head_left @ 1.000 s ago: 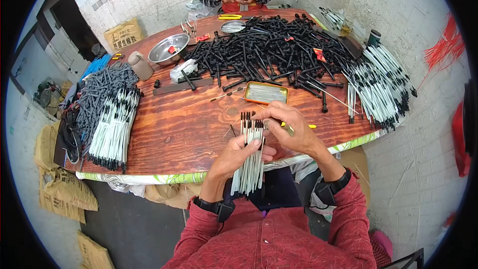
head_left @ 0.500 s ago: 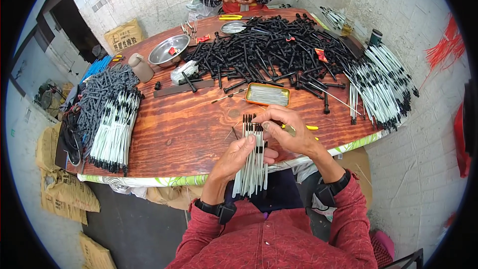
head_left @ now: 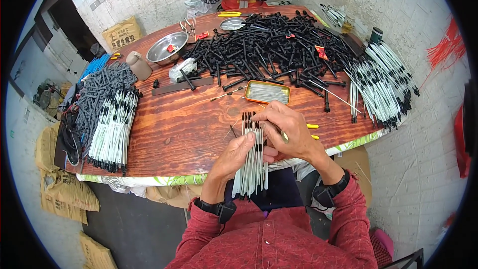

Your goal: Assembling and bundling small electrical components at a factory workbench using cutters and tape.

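Left hand gripping a bundle of rods, metal pins lying in a tin beyond

In the head view, the shallow orange-rimmed tin (head_left: 286,95) is holding a layer of thin metal pins (head_left: 266,91). A steel bowl (head_left: 159,54) is holding a small red packet (head_left: 171,48), and a round dish (head_left: 222,26) is carrying thin silvery pieces. A beige jug (head_left: 140,67) is hiding its contents.

The left hand (head_left: 238,155) is closing around the bundle of rods (head_left: 250,169), white with black tips, over the table's (head_left: 172,139) near edge. The right hand (head_left: 288,129) is bringing thumb and forefinger close together at the tips; whether it is pinching one, I cannot tell. That hand is partly covering a yellow-handled tool (head_left: 312,126).

Beyond the tin, a heap of black parts (head_left: 269,45) is blocking much of the far table. White rods are lying in a stack (head_left: 113,132) at left and a pile (head_left: 383,87) at right. Opposite, a co-worker (head_left: 234,2) is sitting.
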The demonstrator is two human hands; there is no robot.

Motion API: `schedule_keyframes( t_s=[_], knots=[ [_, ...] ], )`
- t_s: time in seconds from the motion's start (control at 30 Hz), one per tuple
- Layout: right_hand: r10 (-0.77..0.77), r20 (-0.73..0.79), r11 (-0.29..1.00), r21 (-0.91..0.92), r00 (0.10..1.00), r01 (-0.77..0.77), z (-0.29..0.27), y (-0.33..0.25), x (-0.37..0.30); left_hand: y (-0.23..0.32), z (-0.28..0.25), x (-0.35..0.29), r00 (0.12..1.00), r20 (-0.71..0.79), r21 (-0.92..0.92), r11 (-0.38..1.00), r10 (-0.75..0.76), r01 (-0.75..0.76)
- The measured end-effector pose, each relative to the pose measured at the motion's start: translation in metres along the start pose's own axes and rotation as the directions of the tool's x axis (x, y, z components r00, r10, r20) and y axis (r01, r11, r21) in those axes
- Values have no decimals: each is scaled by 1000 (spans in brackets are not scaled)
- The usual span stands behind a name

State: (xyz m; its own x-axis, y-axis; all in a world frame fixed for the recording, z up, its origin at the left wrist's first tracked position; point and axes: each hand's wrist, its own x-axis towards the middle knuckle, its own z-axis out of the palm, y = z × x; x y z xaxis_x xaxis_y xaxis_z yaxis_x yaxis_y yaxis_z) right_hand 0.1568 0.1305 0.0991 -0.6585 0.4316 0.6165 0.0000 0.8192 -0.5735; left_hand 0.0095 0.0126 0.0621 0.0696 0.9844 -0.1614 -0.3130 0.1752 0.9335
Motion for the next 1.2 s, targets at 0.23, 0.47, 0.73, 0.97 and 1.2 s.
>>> schedule_keyframes(
  t_s=[0.23,0.47,0.73,0.97,1.2],
  knots=[
    [-7,0,999,-51,1000,7,-4,-4,2,-1,2,0,1000,-20,57,998,15,-14],
    [-1,-23,1000,10,1000,1,-4,-2,-1,-7,3,2,1000,-20,42,999,16,-15],
    [6,37,1000,-12,999,-5,-9,-1,-3,-6,6,-1,999,-30,11,1000,-20,21],
    [-29,43,994,107,999,25,-9,7,-1,-8,4,-1,1000,4,-3,1000,-7,7],
    [7,112,997,72,994,-15,-13,-1,-1,-5,3,-2,1000,4,15,1000,-7,7]
  ],
)
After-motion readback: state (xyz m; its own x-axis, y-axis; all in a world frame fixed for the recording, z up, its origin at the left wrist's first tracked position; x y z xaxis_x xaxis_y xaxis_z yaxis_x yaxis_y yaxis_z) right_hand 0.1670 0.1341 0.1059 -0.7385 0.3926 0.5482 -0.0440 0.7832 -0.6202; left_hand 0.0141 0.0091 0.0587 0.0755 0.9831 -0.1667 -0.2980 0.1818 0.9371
